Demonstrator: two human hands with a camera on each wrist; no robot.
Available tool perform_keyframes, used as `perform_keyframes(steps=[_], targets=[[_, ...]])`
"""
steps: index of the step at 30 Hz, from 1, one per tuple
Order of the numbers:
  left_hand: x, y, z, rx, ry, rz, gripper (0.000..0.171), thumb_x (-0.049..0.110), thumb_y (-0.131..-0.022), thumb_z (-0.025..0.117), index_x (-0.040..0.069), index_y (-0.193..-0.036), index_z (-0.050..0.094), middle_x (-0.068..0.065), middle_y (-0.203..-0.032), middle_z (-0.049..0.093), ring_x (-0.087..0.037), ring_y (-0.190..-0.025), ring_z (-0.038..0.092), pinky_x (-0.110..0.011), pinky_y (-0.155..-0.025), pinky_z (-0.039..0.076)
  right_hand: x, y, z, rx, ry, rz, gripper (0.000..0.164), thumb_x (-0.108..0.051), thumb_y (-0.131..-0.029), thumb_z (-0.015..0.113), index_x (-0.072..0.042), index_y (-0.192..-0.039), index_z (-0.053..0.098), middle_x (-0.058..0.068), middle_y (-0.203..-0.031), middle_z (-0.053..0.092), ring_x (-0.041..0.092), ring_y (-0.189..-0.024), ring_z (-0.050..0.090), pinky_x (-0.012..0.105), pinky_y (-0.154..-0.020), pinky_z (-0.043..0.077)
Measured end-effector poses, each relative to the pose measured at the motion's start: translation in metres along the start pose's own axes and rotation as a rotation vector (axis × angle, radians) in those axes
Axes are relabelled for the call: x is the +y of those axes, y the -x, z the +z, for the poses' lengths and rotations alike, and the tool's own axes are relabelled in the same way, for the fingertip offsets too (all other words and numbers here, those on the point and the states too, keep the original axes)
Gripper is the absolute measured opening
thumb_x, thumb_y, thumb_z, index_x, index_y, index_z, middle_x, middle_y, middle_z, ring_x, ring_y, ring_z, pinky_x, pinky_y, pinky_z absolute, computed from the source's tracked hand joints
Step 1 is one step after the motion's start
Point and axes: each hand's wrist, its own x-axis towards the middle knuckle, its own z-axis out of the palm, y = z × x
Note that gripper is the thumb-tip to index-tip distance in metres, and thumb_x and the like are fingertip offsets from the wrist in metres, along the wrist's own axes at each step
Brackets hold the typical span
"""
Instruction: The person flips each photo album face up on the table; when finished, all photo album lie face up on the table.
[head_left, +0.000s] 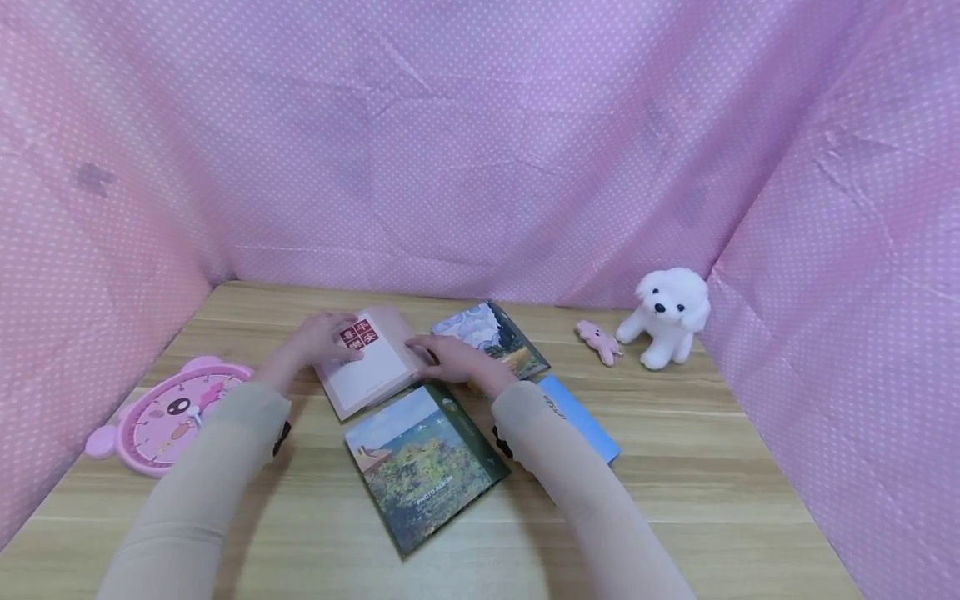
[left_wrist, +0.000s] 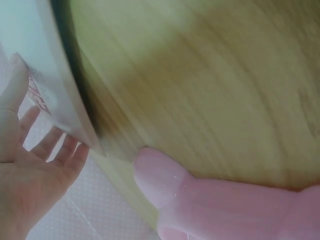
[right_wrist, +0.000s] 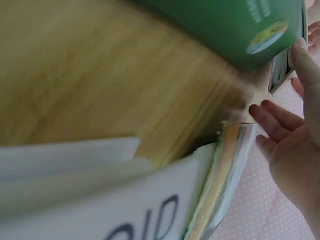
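Note:
A white photo album point(head_left: 367, 375) with a red block of characters and a pale pink band lies towards the back, left of the table's middle. My left hand point(head_left: 330, 337) holds its left side; in the left wrist view the thumb lies on the cover and the fingertips meet the edge. At the band on the opposite side, my right hand point(head_left: 450, 360) grips the edge between thumb and index finger, the other fingers loosely bent. Nearer me is a green photo album point(head_left: 427, 467) with a garden picture. Beside the right hand lies a dark album point(head_left: 502, 337) with a cloud picture.
A blue book point(head_left: 581, 421) lies under the right forearm. To the left is a pink bear-shaped clock point(head_left: 176, 412), partly behind the left sleeve. A white plush dog point(head_left: 671, 317) and a small pink plush toy point(head_left: 600, 342) are at the back right. Pink dotted cloth point(head_left: 480, 167) surrounds the table.

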Motion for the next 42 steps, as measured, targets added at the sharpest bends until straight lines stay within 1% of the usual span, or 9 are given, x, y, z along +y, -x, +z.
perform_keyframes(steps=[3, 8, 11, 15, 21, 26, 34, 38, 42], targets=[[0.001, 0.001, -0.003, -0.001, 0.055, 0.003, 0.084, 0.034, -0.077, 0.077, -0.002, -0.141, 0.036, -0.032, -0.142, 0.035, -0.050, -0.130, 0.031, -0.062, -0.108, 0.022, 0.000, 0.000, -0.001, 0.034, -0.059, 0.045, 0.065, -0.041, -0.089, 0.062, -0.022, -0.146, 0.036, 0.005, -0.140, 0.049, 0.018, -0.125, 0.049, 0.033, -0.103, 0.043], [0.003, 0.000, -0.008, -0.009, 0.135, -0.031, 0.086, 0.034, -0.077, 0.077, 0.000, -0.142, 0.035, -0.031, -0.143, 0.033, -0.050, -0.130, 0.030, -0.063, -0.107, 0.023, 0.000, 0.000, -0.004, 0.086, -0.124, 0.077, 0.063, -0.040, -0.086, 0.066, -0.021, -0.141, 0.043, 0.005, -0.138, 0.052, 0.017, -0.121, 0.052, 0.032, -0.100, 0.045], [0.005, 0.000, -0.010, 0.001, 0.167, -0.045, 0.088, 0.036, -0.076, 0.077, 0.001, -0.143, 0.033, -0.031, -0.140, 0.037, -0.048, -0.127, 0.036, -0.063, -0.105, 0.027, -0.002, 0.001, -0.007, 0.108, -0.175, 0.071, 0.060, -0.038, -0.086, 0.067, -0.020, -0.140, 0.046, 0.004, -0.138, 0.052, 0.018, -0.123, 0.051, 0.032, -0.101, 0.045], [0.008, 0.000, -0.013, 0.013, 0.194, -0.067, 0.090, 0.039, -0.077, 0.076, 0.001, -0.145, 0.031, -0.031, -0.137, 0.040, -0.045, -0.120, 0.044, -0.060, -0.103, 0.033, -0.005, 0.003, -0.013, 0.144, -0.204, 0.042, 0.057, -0.038, -0.086, 0.067, -0.019, -0.137, 0.049, 0.002, -0.135, 0.054, 0.016, -0.119, 0.052, 0.032, -0.098, 0.046], [0.012, -0.002, -0.015, 0.038, 0.222, -0.084, 0.092, 0.045, -0.078, 0.073, 0.002, -0.146, 0.028, -0.030, -0.134, 0.041, -0.042, -0.114, 0.048, -0.056, -0.098, 0.041, -0.010, 0.008, -0.019, 0.189, -0.178, 0.001, 0.056, -0.038, -0.086, 0.068, -0.016, -0.135, 0.052, 0.000, -0.132, 0.055, 0.013, -0.111, 0.054, 0.030, -0.094, 0.048], [0.017, -0.005, -0.016, 0.104, 0.253, -0.066, 0.084, 0.050, -0.081, 0.069, 0.003, -0.142, 0.035, -0.026, -0.123, 0.050, -0.036, -0.103, 0.052, -0.046, -0.086, 0.048, -0.014, 0.011, -0.022, 0.208, -0.156, -0.032, 0.056, -0.036, -0.086, 0.067, -0.017, -0.136, 0.051, 0.000, -0.131, 0.056, 0.013, -0.105, 0.055, 0.027, -0.089, 0.048], [0.022, -0.009, -0.023, 0.161, 0.311, -0.051, 0.083, 0.051, -0.082, 0.068, 0.002, -0.141, 0.035, -0.025, -0.119, 0.051, -0.034, -0.098, 0.055, -0.042, -0.081, 0.049, -0.016, 0.014, -0.031, 0.267, -0.126, -0.093, 0.053, -0.028, -0.086, 0.068, -0.016, -0.136, 0.052, 0.006, -0.134, 0.054, 0.017, -0.114, 0.056, 0.028, -0.092, 0.049], [0.026, -0.008, -0.025, 0.166, 0.345, -0.060, 0.083, 0.050, -0.082, 0.067, 0.001, -0.141, 0.035, -0.024, -0.121, 0.051, -0.033, -0.100, 0.055, -0.042, -0.082, 0.050, -0.013, 0.015, -0.033, 0.280, -0.111, -0.108, 0.052, -0.026, -0.086, 0.068, -0.017, -0.135, 0.053, 0.006, -0.135, 0.052, 0.018, -0.115, 0.055, 0.028, -0.092, 0.049], [0.030, -0.006, -0.026, 0.175, 0.405, -0.087, 0.091, 0.054, -0.082, 0.065, -0.001, -0.144, 0.028, -0.025, -0.128, 0.047, -0.036, -0.108, 0.052, -0.048, -0.092, 0.047, -0.014, 0.016, -0.035, 0.298, -0.129, -0.128, 0.052, -0.026, -0.086, 0.068, -0.016, -0.135, 0.053, 0.008, -0.134, 0.053, 0.017, -0.109, 0.056, 0.027, -0.087, 0.050]])
